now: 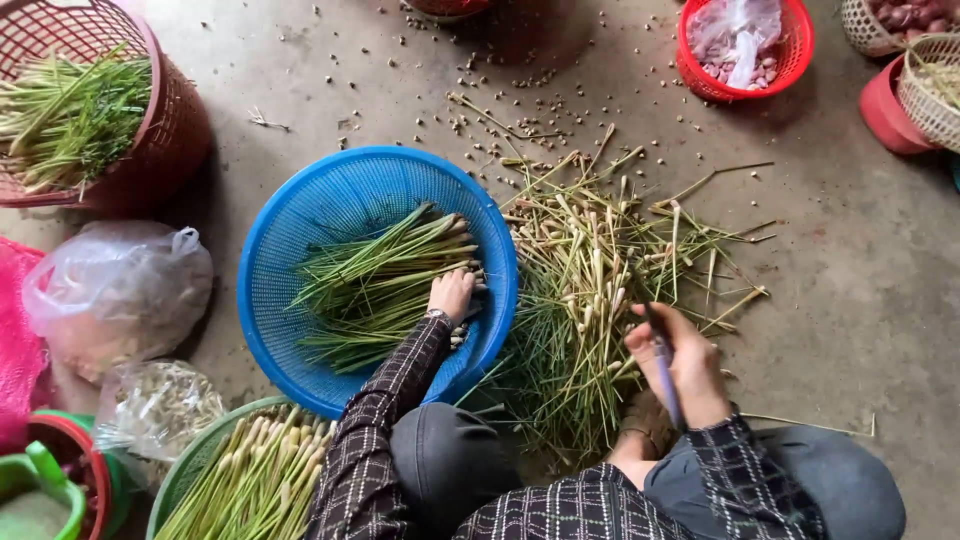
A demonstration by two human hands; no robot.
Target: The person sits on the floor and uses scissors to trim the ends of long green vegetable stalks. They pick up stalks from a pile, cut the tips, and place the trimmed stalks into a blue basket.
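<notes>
1. The left hand (451, 293) reaches into the blue basket (300, 210), fingers curled down over the root ends of the green stalks (375, 285) that lie there in a rough bundle; it rests on them, though whether it grips any cannot be told.
2. The right hand (678, 360) is closed around a slim purple-handled tool (665, 375) held upright, and hovers just beside the loose heap of untrimmed stalks (590, 290) on the concrete floor (850, 280).
3. That heap lies between the blue basket and the right hand — it touches the basket's right rim and spreads toward the person's knees (440, 455).
4. Small cut bits (500, 105) are scattered over the floor beyond the heap.
5. At lower left, a green basket (178, 480) holds pale trimmed stalks and sits just beside the left sleeve.
6. A dark red basket (175, 120) at upper left carries more green stalks — well apart from both hands.
7. Two knotted clear plastic bags (115, 290) sit left of the blue basket.
8. At the top right, a small red basket (795, 50) holds a plastic bag and small pale bulbs.
</notes>
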